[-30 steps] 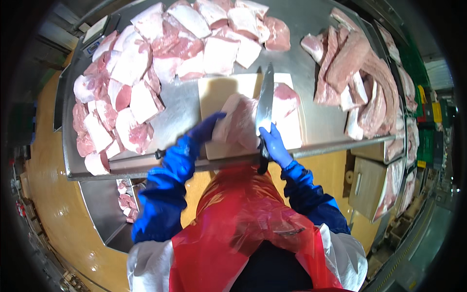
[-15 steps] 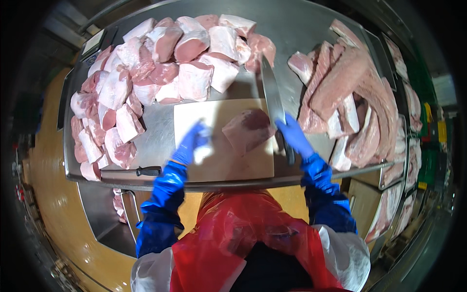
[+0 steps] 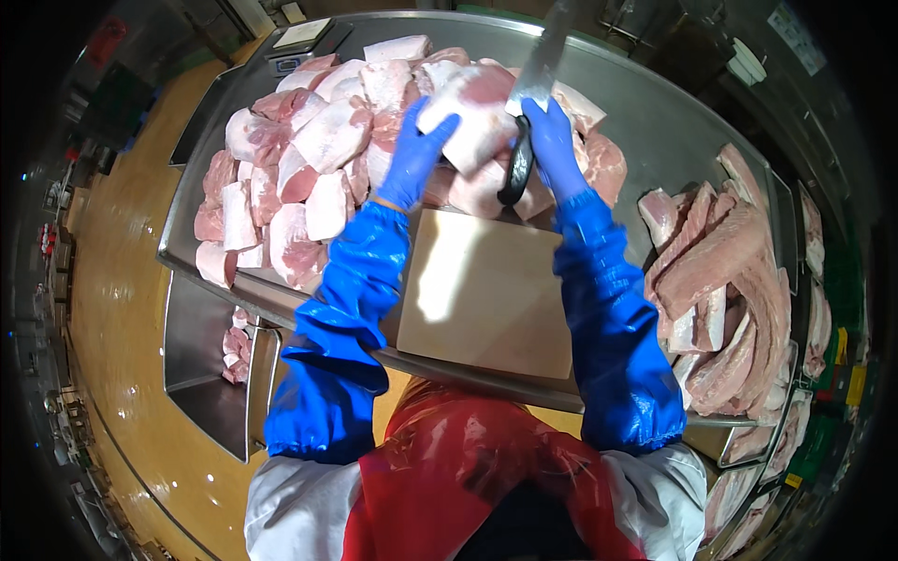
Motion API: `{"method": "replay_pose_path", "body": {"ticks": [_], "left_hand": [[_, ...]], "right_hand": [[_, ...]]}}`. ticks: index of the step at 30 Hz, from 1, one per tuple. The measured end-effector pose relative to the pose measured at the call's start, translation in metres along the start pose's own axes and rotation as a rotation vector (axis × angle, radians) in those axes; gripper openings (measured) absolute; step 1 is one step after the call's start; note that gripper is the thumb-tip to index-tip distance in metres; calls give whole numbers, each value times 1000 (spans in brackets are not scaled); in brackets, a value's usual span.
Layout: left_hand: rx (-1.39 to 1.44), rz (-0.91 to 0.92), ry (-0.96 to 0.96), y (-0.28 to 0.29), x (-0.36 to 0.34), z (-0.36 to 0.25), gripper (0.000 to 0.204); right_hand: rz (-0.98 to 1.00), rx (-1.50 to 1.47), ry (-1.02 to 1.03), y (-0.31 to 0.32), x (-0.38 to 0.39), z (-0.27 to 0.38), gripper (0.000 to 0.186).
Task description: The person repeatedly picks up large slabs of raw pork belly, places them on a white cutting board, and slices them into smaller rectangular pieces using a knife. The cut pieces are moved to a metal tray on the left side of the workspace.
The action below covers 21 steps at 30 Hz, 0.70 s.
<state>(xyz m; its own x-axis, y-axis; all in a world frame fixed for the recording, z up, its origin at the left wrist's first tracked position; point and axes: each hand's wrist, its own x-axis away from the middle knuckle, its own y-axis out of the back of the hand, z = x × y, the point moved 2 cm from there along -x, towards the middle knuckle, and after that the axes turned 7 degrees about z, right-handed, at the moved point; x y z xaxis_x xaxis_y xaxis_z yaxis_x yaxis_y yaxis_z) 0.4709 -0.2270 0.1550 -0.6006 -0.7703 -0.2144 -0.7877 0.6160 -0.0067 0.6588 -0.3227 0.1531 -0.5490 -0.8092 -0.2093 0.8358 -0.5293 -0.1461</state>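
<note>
A thick chunk of pale pork (image 3: 470, 122) is held over the near side of the pile, between my two gloved hands. Against its left side, my left hand (image 3: 418, 154) grips it with thumb and fingers. My right hand (image 3: 554, 148), at the chunk's right side, is closed on a large knife (image 3: 518, 168); the black handle slants toward me and the broad blade points away. Below my hands lies the pale cutting board (image 3: 496, 299), with no meat on it. Many cut pork chunks (image 3: 332, 136) are heaped to the left and behind.
Long pork strips (image 3: 720, 252) are stacked at the right of the steel table (image 3: 655, 98). A small scale (image 3: 299, 47) stands at the far left corner. Beneath the table's left front edge, a metal bin (image 3: 201, 374) holds meat pieces. Trays of meat line the right side.
The pork chunk has left the cutting board and is now up at the pile. Both hands have moved forward; the left has taken hold of the chunk, and the right still holds the knife.
</note>
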Motion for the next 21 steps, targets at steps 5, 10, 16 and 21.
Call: {"method": "replay_pose_path", "body": {"ticks": [5,10,16,21], "left_hand": [[-493,-225,-13,92,46,64,102],[-689,-349,15,67,31,175,136],[-800,-528,73,86,-40,212,128],[-452,-393,67,89,-106,199,126]], "right_hand": [[-51,543,94,-18,34,-36,38],[-209,413,-19,-4,66,-136,50],[-257,298,-134,-53,1,-177,59],[-324,387,-124,-61,-50,-197,71]]}}
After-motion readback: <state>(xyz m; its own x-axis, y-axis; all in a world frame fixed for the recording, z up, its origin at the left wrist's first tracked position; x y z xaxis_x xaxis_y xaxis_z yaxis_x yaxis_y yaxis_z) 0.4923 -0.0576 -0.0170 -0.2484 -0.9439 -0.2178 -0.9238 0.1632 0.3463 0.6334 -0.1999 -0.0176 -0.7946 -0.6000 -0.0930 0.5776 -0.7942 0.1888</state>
